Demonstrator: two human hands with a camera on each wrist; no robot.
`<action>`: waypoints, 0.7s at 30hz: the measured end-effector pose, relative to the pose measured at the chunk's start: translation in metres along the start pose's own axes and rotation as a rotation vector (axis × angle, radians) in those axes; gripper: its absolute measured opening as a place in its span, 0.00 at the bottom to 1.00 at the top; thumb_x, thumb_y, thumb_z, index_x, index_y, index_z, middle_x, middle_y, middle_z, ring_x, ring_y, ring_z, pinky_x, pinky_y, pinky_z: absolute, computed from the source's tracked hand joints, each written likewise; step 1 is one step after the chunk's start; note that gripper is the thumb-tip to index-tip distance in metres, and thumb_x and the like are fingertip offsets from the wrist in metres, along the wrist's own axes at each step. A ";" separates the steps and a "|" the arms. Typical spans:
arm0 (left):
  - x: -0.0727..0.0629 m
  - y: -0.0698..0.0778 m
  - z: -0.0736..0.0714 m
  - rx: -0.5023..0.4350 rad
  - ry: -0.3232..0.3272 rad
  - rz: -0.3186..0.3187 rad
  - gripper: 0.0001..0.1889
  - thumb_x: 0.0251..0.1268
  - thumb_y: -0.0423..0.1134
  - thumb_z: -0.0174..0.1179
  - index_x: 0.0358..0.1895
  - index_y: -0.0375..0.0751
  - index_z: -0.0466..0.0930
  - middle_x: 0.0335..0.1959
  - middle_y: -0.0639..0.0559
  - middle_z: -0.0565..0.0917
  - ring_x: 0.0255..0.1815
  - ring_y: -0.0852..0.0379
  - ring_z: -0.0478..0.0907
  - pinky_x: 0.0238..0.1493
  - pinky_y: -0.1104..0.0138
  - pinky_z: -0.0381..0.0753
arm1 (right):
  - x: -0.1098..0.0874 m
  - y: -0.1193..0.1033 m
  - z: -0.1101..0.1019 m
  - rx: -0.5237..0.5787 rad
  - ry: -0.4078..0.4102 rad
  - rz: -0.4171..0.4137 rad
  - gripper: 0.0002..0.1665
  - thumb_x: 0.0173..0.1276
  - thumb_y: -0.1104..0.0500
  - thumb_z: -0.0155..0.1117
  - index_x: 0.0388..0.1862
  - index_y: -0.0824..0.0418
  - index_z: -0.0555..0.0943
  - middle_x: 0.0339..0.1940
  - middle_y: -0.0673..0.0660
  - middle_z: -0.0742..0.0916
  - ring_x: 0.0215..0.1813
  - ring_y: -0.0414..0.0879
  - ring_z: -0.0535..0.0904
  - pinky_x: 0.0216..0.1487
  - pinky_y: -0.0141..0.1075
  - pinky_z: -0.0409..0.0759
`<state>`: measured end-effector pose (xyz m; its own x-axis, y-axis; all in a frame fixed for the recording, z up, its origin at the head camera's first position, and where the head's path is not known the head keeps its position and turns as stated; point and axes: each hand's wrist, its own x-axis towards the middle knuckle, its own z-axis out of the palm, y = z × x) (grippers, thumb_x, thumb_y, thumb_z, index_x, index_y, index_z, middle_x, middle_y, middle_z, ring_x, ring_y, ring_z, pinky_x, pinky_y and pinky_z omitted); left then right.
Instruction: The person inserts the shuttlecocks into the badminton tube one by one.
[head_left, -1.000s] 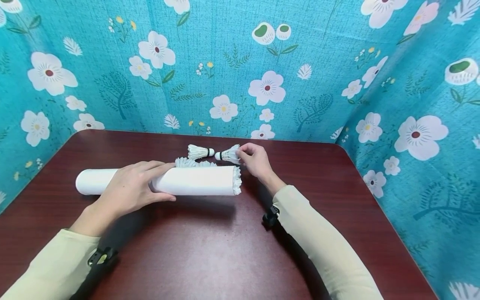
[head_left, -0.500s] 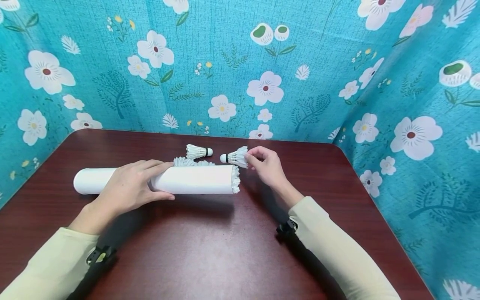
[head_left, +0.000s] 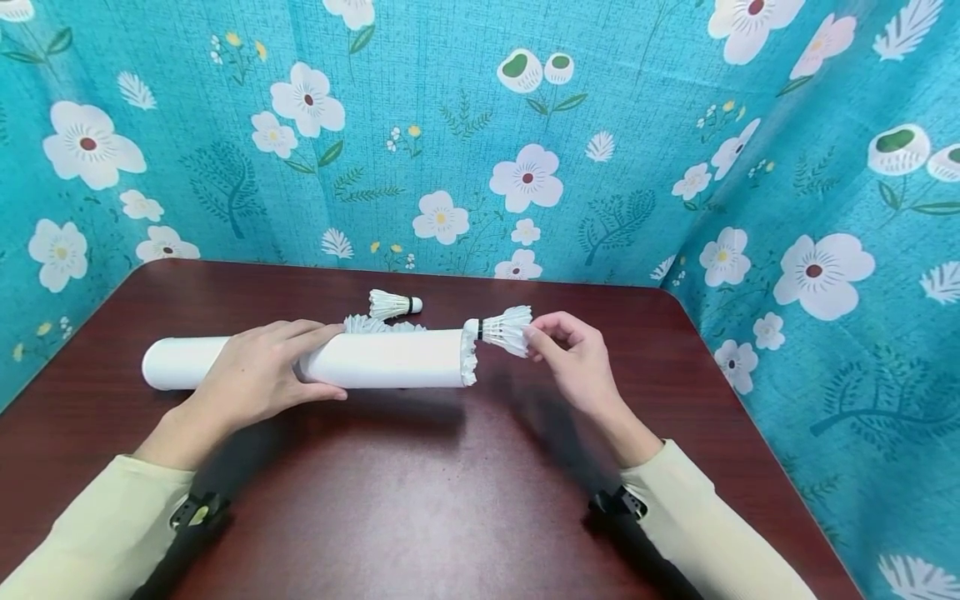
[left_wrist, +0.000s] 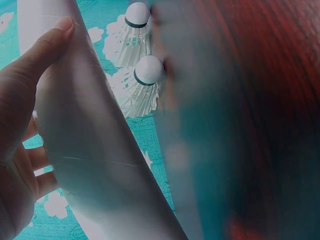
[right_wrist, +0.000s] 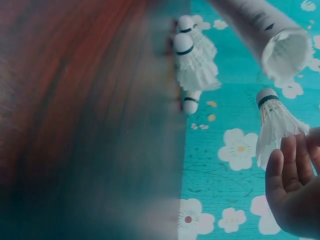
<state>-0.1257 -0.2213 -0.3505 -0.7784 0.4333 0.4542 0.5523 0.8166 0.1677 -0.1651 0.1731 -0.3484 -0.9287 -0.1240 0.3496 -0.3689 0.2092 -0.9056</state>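
My left hand [head_left: 258, 367] grips a long white shuttlecock tube [head_left: 390, 360], holding it sideways over the table. Feather edges show inside the tube's right-hand mouth [right_wrist: 286, 54]. Between thumb and fingers, my right hand [head_left: 579, 362] pinches a white shuttlecock [head_left: 507, 330] by its feather skirt. Its cork points left, right by the rim of that mouth; whether they touch I cannot tell. Behind the tube lies another shuttlecock [head_left: 392, 304] on its side. Feather skirts [head_left: 365, 326] of two more poke up there, their lower parts hidden by the tube in the head view.
The dark red-brown table [head_left: 450, 500] has a glossy top. A teal curtain [head_left: 420, 125] with white flowers hangs behind it and along the right side. Each wrist wears a small black camera strap [head_left: 198, 510].
My right hand has carried its shuttlecock off the table's back area, rightward and toward me, to the tube's mouth. The left hand and tube stay nearly in place.
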 end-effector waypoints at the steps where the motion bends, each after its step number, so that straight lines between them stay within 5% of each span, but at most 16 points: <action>1: 0.000 0.000 0.000 -0.001 0.001 0.000 0.45 0.34 0.61 0.82 0.62 0.45 0.82 0.52 0.46 0.86 0.49 0.45 0.83 0.44 0.48 0.81 | -0.004 -0.002 -0.002 0.004 0.010 -0.006 0.05 0.69 0.66 0.68 0.38 0.70 0.83 0.26 0.63 0.83 0.29 0.52 0.80 0.34 0.35 0.82; 8: 0.000 -0.001 0.001 0.000 0.003 0.004 0.45 0.34 0.62 0.82 0.62 0.45 0.82 0.51 0.46 0.86 0.48 0.45 0.83 0.43 0.48 0.81 | -0.031 -0.033 -0.006 0.003 0.058 0.006 0.02 0.67 0.73 0.66 0.37 0.73 0.82 0.25 0.68 0.82 0.28 0.51 0.79 0.34 0.32 0.81; 21: -0.001 0.000 0.004 0.004 -0.002 -0.006 0.45 0.34 0.62 0.81 0.62 0.45 0.82 0.51 0.46 0.86 0.48 0.45 0.83 0.43 0.46 0.81 | -0.045 -0.019 0.005 0.053 -0.028 -0.095 0.02 0.68 0.68 0.69 0.38 0.64 0.84 0.25 0.60 0.83 0.27 0.52 0.79 0.29 0.34 0.79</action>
<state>-0.1262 -0.2200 -0.3541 -0.7824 0.4291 0.4513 0.5463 0.8209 0.1665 -0.1162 0.1702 -0.3480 -0.8877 -0.1678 0.4287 -0.4523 0.1434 -0.8803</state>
